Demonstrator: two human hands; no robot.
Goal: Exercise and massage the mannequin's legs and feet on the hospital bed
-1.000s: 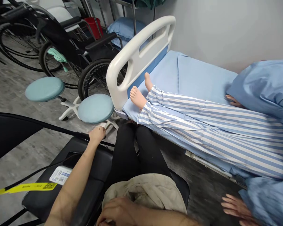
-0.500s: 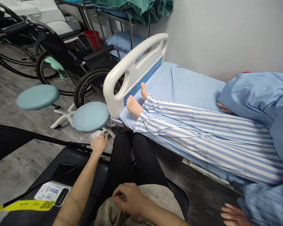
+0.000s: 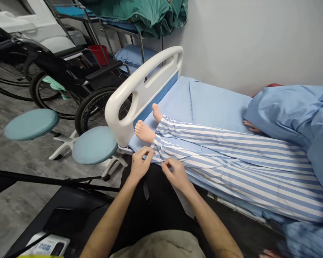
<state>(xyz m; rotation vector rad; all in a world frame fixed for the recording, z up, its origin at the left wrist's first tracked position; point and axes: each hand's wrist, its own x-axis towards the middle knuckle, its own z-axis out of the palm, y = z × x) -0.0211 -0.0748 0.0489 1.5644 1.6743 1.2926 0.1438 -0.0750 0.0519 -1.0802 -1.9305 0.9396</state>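
Observation:
On the bed lies a manikin's lower body with bare feet [image 3: 145,132] and blue-and-white striped trousers [image 3: 231,154]. My left hand [image 3: 140,164] is at the near leg's cuff, its thumb and fingers bent together in a pinch. A little to the right, my right hand [image 3: 175,173] is likewise curled closed beside the near edge of the same trouser leg. Whether cloth is caught between the fingertips of either hand is hidden. The light blue sheet [image 3: 215,100] lies under the legs.
The white footboard [image 3: 144,73] rises beyond the feet. Two round stools [image 3: 95,145] and a wheelchair [image 3: 78,84] stand left. A person in a blue gown [image 3: 293,111] leans at the right. A black chair [image 3: 78,200] holds a white device [image 3: 47,245].
Both my hands have come forward to the near trouser leg, the left from beside the stool and the right from my lap. The view has shifted slightly. The other person's near hand has moved lower in view.

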